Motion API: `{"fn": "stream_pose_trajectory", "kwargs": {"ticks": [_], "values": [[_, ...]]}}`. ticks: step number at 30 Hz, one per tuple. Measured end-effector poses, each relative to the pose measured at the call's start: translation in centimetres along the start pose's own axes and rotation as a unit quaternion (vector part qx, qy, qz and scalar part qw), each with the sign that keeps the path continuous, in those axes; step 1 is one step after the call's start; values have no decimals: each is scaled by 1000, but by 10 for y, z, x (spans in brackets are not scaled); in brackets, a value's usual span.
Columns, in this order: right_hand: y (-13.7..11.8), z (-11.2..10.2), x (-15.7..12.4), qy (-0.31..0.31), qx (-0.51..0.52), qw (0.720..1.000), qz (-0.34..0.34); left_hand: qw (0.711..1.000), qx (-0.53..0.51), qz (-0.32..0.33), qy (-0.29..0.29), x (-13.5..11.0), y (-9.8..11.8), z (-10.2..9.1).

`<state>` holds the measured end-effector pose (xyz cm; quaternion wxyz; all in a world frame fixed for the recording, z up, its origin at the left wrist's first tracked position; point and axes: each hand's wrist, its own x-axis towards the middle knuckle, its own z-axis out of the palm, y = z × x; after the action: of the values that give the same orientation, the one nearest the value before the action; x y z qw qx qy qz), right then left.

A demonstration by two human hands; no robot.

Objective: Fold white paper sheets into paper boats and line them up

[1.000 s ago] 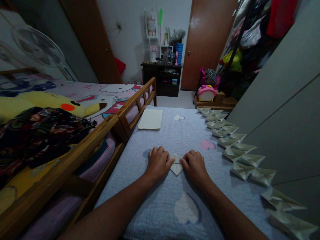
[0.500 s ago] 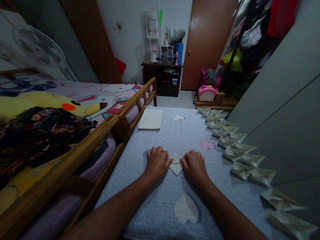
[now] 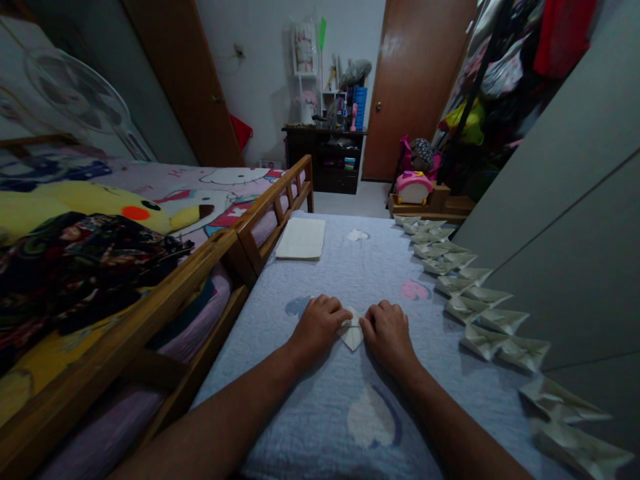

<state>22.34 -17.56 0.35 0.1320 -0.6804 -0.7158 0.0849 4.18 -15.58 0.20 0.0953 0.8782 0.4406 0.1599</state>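
A small folded paper point(image 3: 353, 337), creased into a diamond, lies on the blue quilted bedspread point(image 3: 310, 427) in front of me. My left hand point(image 3: 320, 325) has its fingers curled, and its thumb presses over the paper's upper left part. At the paper's right corner, my right hand point(image 3: 388, 333) pinches the edge between thumb and bent fingers. Part of the paper is hidden under both hands. Folded paper boats point(image 3: 485, 339), several of them, stand in a double row along the right side of the bedspread.
A stack of white paper sheets point(image 3: 301, 240) rests at the bed's far left. The wooden bed rail point(image 3: 225, 250) runs along the left, with a yellow plush toy point(image 3: 115, 203) on the bed beyond. A pale cabinet point(image 3: 575, 220) stands close on the right.
My left hand has shifted slightly right, its thumb moving from the paper's left corner onto its upper part. The right hand stays at the right corner.
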Motion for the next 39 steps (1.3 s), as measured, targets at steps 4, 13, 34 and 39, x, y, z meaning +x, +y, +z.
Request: {"fn": "stream_pose_trajectory", "kwargs": {"ticks": [4,13,34,39], "values": [[-2,0,-2,14,-2,1000,1,992,77,91,-32,-4,4,-3],[-5,-2,-5,20,-13,1000,-2,982,147,101,-57,-12,23,-6],[16,2,-9,42,26,999,2,984,141,85,-62,-15,24,-7],[25,3,-9,100,149,984,-9,982,151,89,-69,-15,24,-6]]}}
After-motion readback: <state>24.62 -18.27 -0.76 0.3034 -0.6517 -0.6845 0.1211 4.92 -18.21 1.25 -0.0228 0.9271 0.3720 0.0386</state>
